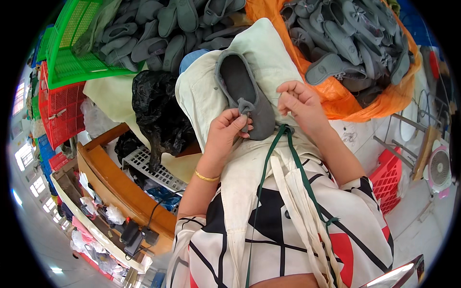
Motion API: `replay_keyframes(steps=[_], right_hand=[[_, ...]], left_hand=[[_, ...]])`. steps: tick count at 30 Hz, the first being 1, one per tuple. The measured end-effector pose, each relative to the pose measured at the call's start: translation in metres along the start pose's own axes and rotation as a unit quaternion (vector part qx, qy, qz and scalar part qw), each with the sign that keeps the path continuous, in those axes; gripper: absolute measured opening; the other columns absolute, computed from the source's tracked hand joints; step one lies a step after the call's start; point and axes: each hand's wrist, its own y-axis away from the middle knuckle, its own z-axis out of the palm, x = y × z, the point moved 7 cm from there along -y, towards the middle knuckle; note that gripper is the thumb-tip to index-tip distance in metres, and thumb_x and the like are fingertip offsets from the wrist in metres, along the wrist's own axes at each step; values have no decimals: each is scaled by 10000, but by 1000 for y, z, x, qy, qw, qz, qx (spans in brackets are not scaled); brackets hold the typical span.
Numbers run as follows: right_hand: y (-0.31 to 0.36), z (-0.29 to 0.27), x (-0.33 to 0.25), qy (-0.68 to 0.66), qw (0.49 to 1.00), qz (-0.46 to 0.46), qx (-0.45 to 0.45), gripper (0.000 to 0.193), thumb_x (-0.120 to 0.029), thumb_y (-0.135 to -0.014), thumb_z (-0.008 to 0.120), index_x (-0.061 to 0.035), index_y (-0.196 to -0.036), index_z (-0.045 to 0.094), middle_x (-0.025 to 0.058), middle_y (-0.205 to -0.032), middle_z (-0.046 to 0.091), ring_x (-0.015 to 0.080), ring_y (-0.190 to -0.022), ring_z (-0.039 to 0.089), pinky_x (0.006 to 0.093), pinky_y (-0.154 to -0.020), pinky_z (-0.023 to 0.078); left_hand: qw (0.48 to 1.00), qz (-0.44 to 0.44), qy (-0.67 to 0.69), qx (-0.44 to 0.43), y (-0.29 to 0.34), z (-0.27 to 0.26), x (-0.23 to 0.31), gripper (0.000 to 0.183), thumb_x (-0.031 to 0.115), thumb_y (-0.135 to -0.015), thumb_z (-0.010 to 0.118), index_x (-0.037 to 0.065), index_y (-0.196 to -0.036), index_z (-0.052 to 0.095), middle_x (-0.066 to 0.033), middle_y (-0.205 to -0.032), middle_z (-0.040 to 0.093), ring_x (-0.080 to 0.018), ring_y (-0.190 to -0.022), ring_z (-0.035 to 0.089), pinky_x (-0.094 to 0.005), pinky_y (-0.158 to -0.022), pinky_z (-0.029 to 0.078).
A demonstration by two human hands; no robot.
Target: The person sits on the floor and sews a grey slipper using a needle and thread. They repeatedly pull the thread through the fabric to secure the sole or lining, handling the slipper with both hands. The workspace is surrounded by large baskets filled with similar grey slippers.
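A grey slip-on shoe rests on the cream apron across my lap, its opening facing up and its toe toward me. At the front of the opening sits a small grey bow. My left hand is closed on the shoe at the bow, thumb and fingers pinching the fabric just below it. To the right, apart from the shoe, my right hand hovers with its fingers curled and the thumb near the fingertips. Whatever it may pinch is too small to make out.
Many grey shoes fill a green plastic crate at the far left and an orange sack at the far right. A black plastic bag and a wooden desk stand left. Right are a red basket and a fan.
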Motion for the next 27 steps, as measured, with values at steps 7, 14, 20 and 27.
replay_keyframes(steps=[7, 14, 20, 27], right_hand=[[13, 31, 16, 235, 966, 82, -72, 129, -137, -963, 611, -37, -1017, 672, -40, -748, 598, 36, -646, 481, 197, -588, 388], [10, 38, 15, 328, 942, -18, -70, 158, -84, -952, 592, -8, -1060, 679, 17, -837, 681, 52, -724, 570, 214, -661, 459], [9, 40, 16, 334, 939, 7, -83, 182, -68, -951, 581, -3, -1088, 681, 56, -941, 722, 78, -825, 626, 228, -746, 486], [9, 39, 19, 337, 938, 11, -84, 196, -64, -952, 578, 0, -1108, 677, 58, -957, 722, 83, -845, 631, 230, -772, 491]], left_hand=[[992, -22, 124, -24, -4, 2, -9, 203, 147, -990, 587, -4, -1119, 627, -89, -972, 692, -156, -823, 680, -240, -664, 559], [990, -20, 136, -23, -5, 1, -11, 190, 151, -978, 608, 3, -1094, 636, -93, -964, 703, -161, -812, 690, -243, -661, 568], [990, -18, 140, -18, -4, 1, -11, 191, 161, -968, 627, 11, -1085, 640, -95, -954, 707, -160, -806, 692, -242, -654, 565], [988, -22, 153, -21, -4, 0, -12, 166, 113, -977, 598, 1, -1096, 627, -104, -959, 706, -173, -812, 694, -251, -666, 567]])
